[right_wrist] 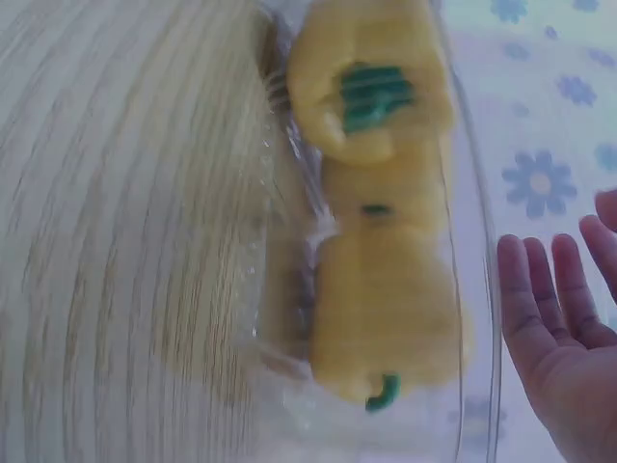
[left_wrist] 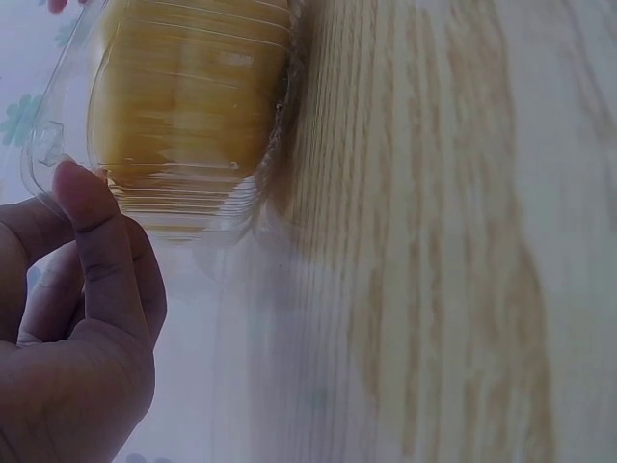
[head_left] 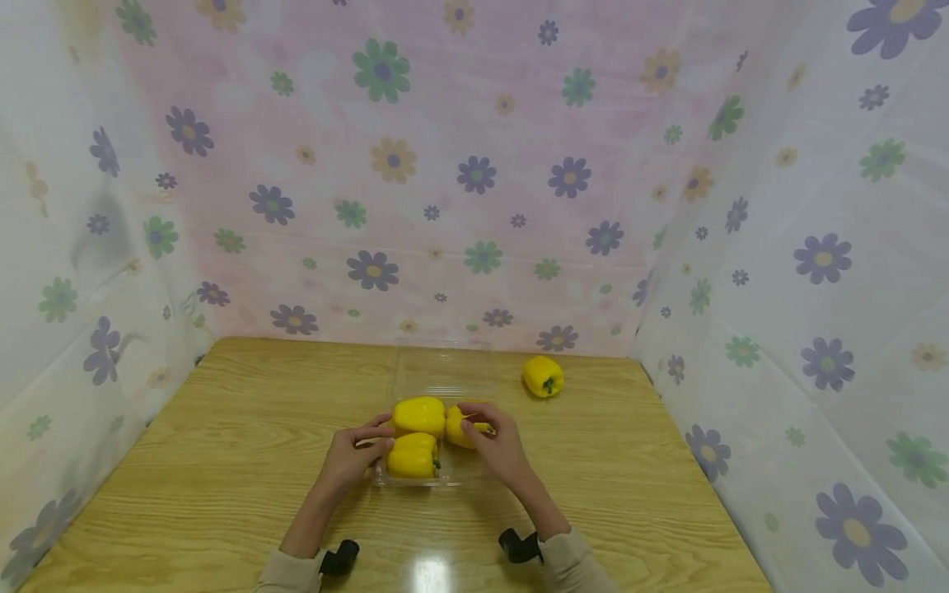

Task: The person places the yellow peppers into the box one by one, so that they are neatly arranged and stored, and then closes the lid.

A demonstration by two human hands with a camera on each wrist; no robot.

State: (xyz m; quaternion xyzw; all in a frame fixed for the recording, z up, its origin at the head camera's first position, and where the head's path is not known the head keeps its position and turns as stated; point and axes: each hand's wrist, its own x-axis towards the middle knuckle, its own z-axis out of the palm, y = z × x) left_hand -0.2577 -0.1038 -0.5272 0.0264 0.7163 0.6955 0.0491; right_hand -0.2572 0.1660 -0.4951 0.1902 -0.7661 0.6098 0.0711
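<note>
A clear plastic clamshell box (head_left: 461, 471) lies open on the table, with its lid (head_left: 443, 369) folded back toward the wall. Three yellow bell peppers sit in it: a rear left pepper (head_left: 418, 417), a front left pepper (head_left: 410, 458) and a right pepper (head_left: 455, 430). At the box's left side my left hand (head_left: 347, 459) pinches the clear rim (left_wrist: 48, 145) between thumb and finger. My right hand (head_left: 506, 445) is over the right pepper, fingers loosely extended. In the right wrist view those fingers (right_wrist: 521, 289) stand above the rim, apart from the peppers.
Another yellow bell pepper (head_left: 544, 377) lies on the wooden table (head_left: 608, 469) at the back right, green stem facing forward. Flower-patterned sheets (head_left: 474, 206) hang behind the table and on both sides. Black wrist-worn pieces (head_left: 340, 558) show near both sleeves.
</note>
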